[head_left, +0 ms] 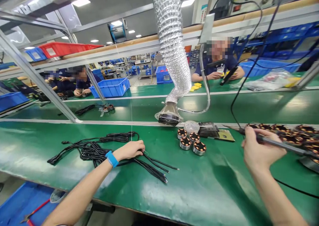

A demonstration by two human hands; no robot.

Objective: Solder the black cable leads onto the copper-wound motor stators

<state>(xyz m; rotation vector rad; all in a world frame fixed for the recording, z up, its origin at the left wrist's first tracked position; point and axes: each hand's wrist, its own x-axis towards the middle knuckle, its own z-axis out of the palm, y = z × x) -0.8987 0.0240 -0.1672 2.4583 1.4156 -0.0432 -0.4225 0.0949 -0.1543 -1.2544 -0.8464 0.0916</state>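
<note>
On the green counter [194, 192], left of the middle, my left hand [131, 149] lies knuckles-up on the black lead wires [92, 149]. Its fingers are curled shut over the strands just where they leave the tangled bundle and run out straight toward their bare tips. A thin line drops from above to the back of that hand; I cannot tell whether I hold it too.

I judge the wires to be light and limp, with slick insulation. They would snag on each other if dragged from the heap, so the place to grip is close to the free ends, one strand pinched apart from the rest.

My right hand [259, 149] is closed pen-fashion around the soldering iron [281, 143], its cord rising away from it. The iron looks stiff and light, and safe only at the handle.

Between my hands, near the fume hose [171, 53], stand small copper-wound motor stators [190, 142]. They look dense, and their fine windings look easy to nick, so the metal rim is the place to hold them.
</note>
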